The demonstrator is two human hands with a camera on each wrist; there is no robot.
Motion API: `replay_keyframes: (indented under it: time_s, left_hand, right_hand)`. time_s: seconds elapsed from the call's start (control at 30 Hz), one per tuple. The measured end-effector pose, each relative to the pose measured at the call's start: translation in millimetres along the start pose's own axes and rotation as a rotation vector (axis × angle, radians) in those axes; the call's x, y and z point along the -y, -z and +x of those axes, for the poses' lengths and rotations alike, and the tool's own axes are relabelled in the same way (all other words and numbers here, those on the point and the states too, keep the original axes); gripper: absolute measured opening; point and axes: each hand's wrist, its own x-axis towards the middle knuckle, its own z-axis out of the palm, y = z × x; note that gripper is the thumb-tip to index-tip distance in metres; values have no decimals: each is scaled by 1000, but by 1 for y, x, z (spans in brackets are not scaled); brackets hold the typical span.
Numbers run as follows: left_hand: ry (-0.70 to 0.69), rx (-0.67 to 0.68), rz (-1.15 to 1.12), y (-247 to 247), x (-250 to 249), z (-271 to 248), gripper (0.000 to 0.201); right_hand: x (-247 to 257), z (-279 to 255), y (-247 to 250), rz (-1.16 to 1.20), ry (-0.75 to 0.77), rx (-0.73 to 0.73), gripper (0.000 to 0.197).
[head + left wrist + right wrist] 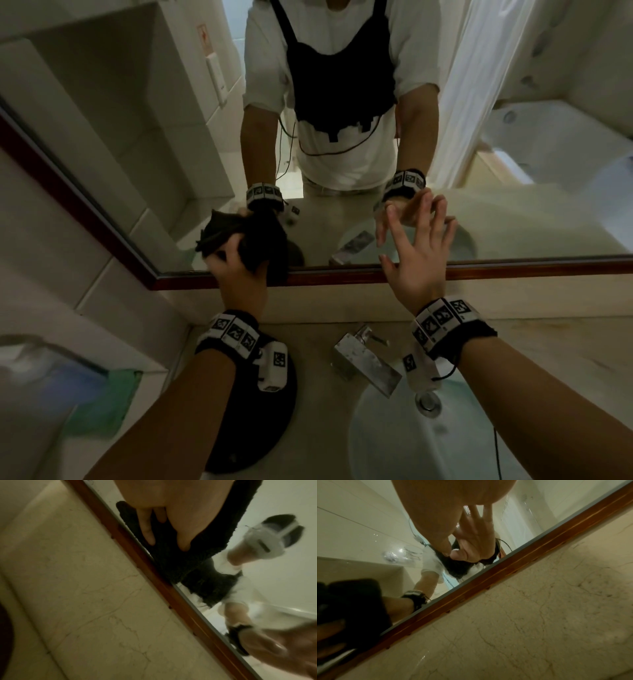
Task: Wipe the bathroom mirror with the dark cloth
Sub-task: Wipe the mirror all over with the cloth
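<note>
Two hands: left (pixel 239 265) clutches dark cloth (pixel 251 240) hanging vertically on mirror (pixel 144 144); right (pixel 416 253) spread.

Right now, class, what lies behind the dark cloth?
Behind the dark cloth, gripped by the left hand, sit the mirror glass and its wooden frame. The covered patch is hidden.

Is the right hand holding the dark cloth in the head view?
No. The right hand is spread open and holds nothing, while the left hand grips the dark cloth at the mirror's lower edge.
</note>
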Motion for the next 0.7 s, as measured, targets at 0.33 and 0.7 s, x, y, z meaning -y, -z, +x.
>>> replay_keyframes:
  time_s: [0.33,0.7]
  left_hand:
    - [-325,97,119,-2,-90,23,63]
    - [-131,-48,25,50,-66,57,72]
  right_hand:
    - [-3,-1,5,-18,16,30,94]
    - [-3,-2,7,-10,13,39,95]
